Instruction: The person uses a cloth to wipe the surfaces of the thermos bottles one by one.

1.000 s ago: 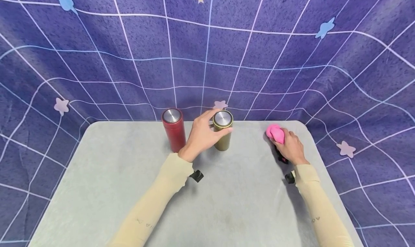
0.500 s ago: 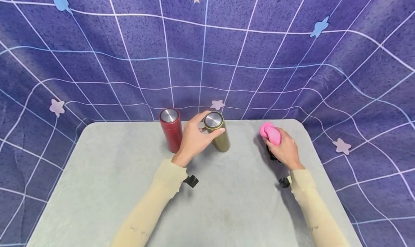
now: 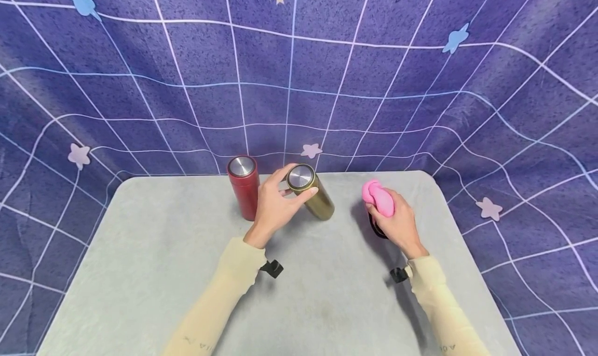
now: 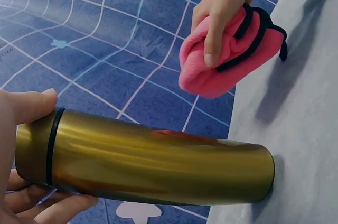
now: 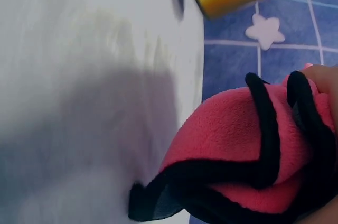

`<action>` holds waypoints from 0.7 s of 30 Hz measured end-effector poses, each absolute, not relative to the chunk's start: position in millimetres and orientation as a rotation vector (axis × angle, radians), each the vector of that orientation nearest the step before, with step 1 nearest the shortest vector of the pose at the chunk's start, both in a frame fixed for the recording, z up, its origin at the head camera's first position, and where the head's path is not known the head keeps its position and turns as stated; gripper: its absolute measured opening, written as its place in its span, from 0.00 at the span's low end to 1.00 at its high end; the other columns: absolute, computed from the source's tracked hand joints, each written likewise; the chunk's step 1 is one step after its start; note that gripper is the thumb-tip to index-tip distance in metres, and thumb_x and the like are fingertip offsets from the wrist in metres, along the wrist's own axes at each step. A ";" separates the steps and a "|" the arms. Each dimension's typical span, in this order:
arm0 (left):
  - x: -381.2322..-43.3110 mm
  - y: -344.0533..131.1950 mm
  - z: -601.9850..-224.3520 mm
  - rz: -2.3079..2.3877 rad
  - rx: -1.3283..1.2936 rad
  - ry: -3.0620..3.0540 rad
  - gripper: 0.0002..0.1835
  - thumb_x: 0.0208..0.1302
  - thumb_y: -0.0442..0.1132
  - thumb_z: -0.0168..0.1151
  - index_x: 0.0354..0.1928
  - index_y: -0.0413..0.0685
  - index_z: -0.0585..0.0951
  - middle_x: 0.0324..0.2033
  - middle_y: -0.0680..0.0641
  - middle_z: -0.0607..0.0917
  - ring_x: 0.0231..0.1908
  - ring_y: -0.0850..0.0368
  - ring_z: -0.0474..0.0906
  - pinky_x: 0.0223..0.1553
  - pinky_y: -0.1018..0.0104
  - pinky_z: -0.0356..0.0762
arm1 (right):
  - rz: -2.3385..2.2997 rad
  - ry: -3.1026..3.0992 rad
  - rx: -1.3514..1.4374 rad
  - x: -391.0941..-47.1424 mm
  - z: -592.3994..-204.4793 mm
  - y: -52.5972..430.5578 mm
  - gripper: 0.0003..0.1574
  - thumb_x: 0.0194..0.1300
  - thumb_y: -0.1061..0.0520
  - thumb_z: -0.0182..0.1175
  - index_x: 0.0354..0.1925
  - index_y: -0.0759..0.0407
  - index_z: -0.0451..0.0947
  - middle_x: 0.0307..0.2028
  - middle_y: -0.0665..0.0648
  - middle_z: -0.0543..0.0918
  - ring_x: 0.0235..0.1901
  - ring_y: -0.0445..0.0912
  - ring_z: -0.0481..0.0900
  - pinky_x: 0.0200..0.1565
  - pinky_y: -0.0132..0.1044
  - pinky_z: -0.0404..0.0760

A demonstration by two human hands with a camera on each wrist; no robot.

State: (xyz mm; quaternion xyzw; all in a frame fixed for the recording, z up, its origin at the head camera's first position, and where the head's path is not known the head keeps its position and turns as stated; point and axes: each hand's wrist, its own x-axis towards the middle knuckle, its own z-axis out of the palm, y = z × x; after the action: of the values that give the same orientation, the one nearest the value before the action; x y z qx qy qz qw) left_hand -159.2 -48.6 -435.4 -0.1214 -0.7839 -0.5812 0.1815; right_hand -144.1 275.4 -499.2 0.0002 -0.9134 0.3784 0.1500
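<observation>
A gold thermos bottle (image 3: 321, 202) with a shiny steel lid top leans to the left, its base at the table. My left hand (image 3: 275, 203) grips it around the lid, thumb on the near side and fingers behind. In the left wrist view the gold bottle (image 4: 158, 158) shows a dark ring below its lid. To the right, my right hand (image 3: 398, 222) grips a bunched pink cloth (image 3: 380, 197) with black edging, held above the table. The right wrist view shows the folded cloth (image 5: 227, 129) close up, with the gold bottle's base beyond it.
A red thermos bottle (image 3: 246, 195) stands upright just left of my left hand. The pale grey table (image 3: 140, 273) ends at a purple-blue curtain (image 3: 210, 86) with a grid and stars. A small black camera (image 3: 272, 268) sits at the left wrist.
The gold bottle has gone from upright to tilted left, its lid moving with my left hand. My right hand has brought the pink cloth left, closer to the bottle.
</observation>
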 end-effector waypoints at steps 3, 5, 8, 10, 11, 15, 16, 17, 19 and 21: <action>-156.8 -48.5 -435.7 -1.655 -0.341 -2.186 0.35 0.53 0.46 0.87 0.64 0.51 0.85 0.54 0.49 0.89 0.55 0.55 0.85 0.47 0.60 0.91 | 1.132 -2.616 -0.014 -139.8 -493.7 266.6 0.37 0.64 0.44 0.76 0.66 0.55 0.80 0.58 0.61 0.85 0.55 0.59 0.83 0.54 0.53 0.80; -155.6 -48.5 -436.0 -1.661 -0.340 -2.178 0.35 0.53 0.45 0.87 0.64 0.50 0.85 0.54 0.49 0.89 0.54 0.55 0.85 0.46 0.60 0.92 | 1.164 -2.603 -0.011 -137.4 -488.7 260.6 0.38 0.64 0.44 0.76 0.67 0.54 0.79 0.60 0.60 0.84 0.55 0.58 0.83 0.54 0.52 0.80; -153.8 -48.3 -436.7 -1.672 -0.337 -2.172 0.35 0.54 0.45 0.86 0.64 0.50 0.85 0.55 0.49 0.89 0.55 0.55 0.85 0.45 0.60 0.92 | 1.217 -2.567 0.026 -134.6 -480.0 251.1 0.38 0.64 0.45 0.77 0.68 0.53 0.79 0.61 0.59 0.84 0.57 0.57 0.83 0.56 0.53 0.81; -152.7 -48.1 -437.5 -1.680 -0.337 -2.172 0.34 0.54 0.45 0.86 0.64 0.51 0.85 0.55 0.49 0.89 0.55 0.55 0.85 0.45 0.60 0.92 | 1.245 -2.541 0.066 -133.2 -474.5 244.5 0.38 0.63 0.47 0.77 0.69 0.52 0.79 0.62 0.58 0.85 0.57 0.56 0.83 0.57 0.52 0.80; -152.2 -48.0 -438.0 -1.685 -0.339 -2.170 0.34 0.54 0.45 0.86 0.64 0.51 0.85 0.55 0.49 0.89 0.56 0.55 0.85 0.45 0.60 0.92 | 1.257 -2.528 0.092 -132.7 -471.7 240.9 0.38 0.63 0.48 0.77 0.69 0.52 0.79 0.62 0.57 0.85 0.58 0.55 0.82 0.58 0.52 0.80; -151.1 -47.3 -439.9 -1.693 -0.341 -2.171 0.34 0.54 0.44 0.86 0.64 0.51 0.85 0.54 0.48 0.88 0.55 0.54 0.85 0.45 0.62 0.91 | 1.283 -2.481 0.195 -131.2 -460.8 227.0 0.38 0.62 0.51 0.79 0.69 0.49 0.81 0.61 0.54 0.85 0.58 0.51 0.82 0.59 0.50 0.80; -151.0 -47.2 -440.3 -1.690 -0.344 -2.170 0.34 0.54 0.44 0.86 0.64 0.50 0.85 0.54 0.48 0.88 0.55 0.54 0.85 0.45 0.63 0.91 | 1.291 -2.471 0.219 -131.0 -457.7 223.6 0.38 0.62 0.52 0.79 0.68 0.49 0.81 0.61 0.53 0.85 0.58 0.51 0.82 0.60 0.49 0.80; -150.9 -47.1 -440.6 -1.688 -0.347 -2.169 0.34 0.54 0.44 0.86 0.64 0.50 0.85 0.53 0.48 0.88 0.54 0.54 0.85 0.44 0.63 0.91 | 1.296 -2.462 0.240 -130.8 -454.7 220.2 0.37 0.61 0.52 0.80 0.68 0.48 0.81 0.61 0.53 0.86 0.58 0.50 0.82 0.60 0.48 0.80; -150.5 -46.8 -440.9 -1.686 -0.355 -2.167 0.34 0.54 0.44 0.86 0.64 0.50 0.85 0.53 0.47 0.88 0.54 0.54 0.85 0.44 0.63 0.91 | 1.301 -2.447 0.274 -130.1 -449.0 214.0 0.37 0.61 0.53 0.80 0.67 0.48 0.82 0.59 0.52 0.86 0.57 0.49 0.82 0.59 0.47 0.80; -150.1 -46.3 -440.7 -1.684 -0.367 -2.165 0.34 0.54 0.44 0.86 0.64 0.50 0.85 0.53 0.47 0.88 0.54 0.53 0.85 0.44 0.62 0.91 | 1.310 -2.433 0.303 -129.4 -443.6 208.4 0.37 0.60 0.54 0.80 0.67 0.47 0.82 0.59 0.52 0.86 0.57 0.48 0.82 0.59 0.45 0.79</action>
State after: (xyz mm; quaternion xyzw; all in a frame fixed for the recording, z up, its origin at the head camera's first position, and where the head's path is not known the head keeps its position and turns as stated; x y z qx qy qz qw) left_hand -150.1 -46.3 -440.7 -0.1304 -0.7686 -0.5980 0.1862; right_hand -129.4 208.4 -443.6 0.1071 -0.8609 0.4636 0.1801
